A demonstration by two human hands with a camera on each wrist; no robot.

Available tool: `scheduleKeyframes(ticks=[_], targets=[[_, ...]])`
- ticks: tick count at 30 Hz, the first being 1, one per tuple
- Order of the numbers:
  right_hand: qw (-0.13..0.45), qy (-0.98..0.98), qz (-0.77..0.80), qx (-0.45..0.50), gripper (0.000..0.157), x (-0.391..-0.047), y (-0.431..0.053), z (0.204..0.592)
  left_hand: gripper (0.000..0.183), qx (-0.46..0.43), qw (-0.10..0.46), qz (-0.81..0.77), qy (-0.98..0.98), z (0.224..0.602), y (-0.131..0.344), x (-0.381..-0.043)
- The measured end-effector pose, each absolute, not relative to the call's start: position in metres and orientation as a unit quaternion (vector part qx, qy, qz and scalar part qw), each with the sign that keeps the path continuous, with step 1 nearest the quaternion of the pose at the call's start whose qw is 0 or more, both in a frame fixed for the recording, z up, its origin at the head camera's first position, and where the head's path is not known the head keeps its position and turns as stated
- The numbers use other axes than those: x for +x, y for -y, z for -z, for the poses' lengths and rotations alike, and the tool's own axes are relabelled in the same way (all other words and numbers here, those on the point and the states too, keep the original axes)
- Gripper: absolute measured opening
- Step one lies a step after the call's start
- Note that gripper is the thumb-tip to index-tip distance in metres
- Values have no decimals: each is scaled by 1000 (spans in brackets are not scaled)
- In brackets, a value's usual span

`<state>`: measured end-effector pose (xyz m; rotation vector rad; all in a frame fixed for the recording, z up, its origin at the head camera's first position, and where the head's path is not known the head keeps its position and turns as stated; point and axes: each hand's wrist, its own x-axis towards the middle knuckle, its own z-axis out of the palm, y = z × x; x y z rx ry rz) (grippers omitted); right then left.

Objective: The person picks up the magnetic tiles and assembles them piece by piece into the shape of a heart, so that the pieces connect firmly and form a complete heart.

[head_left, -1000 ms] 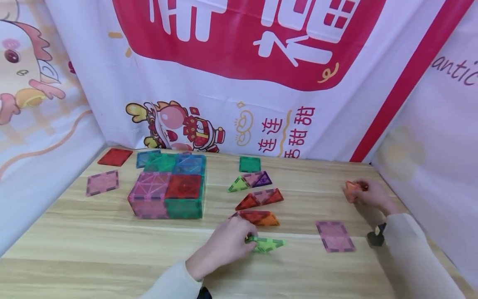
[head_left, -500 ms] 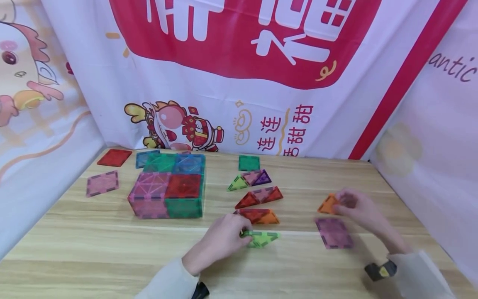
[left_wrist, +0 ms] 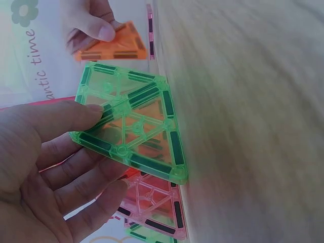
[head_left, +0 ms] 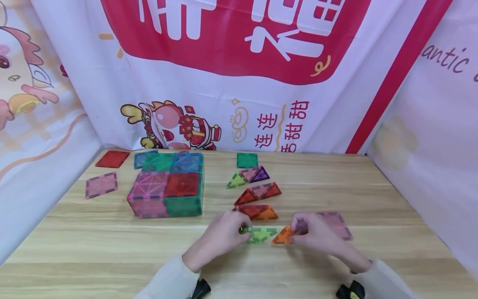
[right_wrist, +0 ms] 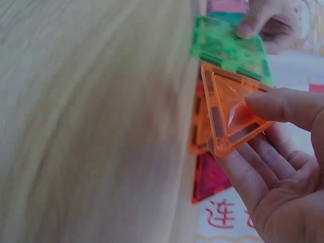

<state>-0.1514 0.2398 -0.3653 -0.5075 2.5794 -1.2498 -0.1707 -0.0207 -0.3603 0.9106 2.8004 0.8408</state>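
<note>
My left hand [head_left: 225, 232] pinches a joined pair of translucent green triangular magnetic tiles [left_wrist: 139, 126] by their left end, thumb on the near face. Between the thumb and fingers of my right hand [head_left: 317, 234] is an orange triangular magnetic tile [right_wrist: 230, 111]. In the head view the orange tile stands just right of the green tiles' right end, close over the table [head_left: 239, 274]. Right behind the green tiles lies a row of red and orange triangular tiles [head_left: 267, 212]. A pink square tile [head_left: 337, 224] lies partly hidden behind my right hand.
Farther back are a red and pink triangle row [head_left: 257, 193], a green, pink and purple row [head_left: 248, 176] and a green square tile [head_left: 247, 160]. To the left stands a multicoloured tile box [head_left: 166, 187], with a pink square [head_left: 101, 185] and a red square [head_left: 113, 159] beside it.
My right hand has come left from the table's right side with the orange tile, up to the green tiles. My left hand keeps its grip on the green tiles and has shifted slightly.
</note>
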Motion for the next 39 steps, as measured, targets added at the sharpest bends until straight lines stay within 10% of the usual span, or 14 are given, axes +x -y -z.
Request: scheduleKeyframes(ticks=[21, 39], targets=[[101, -898, 355, -237, 24, -153, -245, 368, 6, 301, 46, -278, -911, 361, 17, -170], [85, -945, 220, -228, 92, -166, -353, 375, 4, 305, 36, -270, -912, 362, 18, -170]])
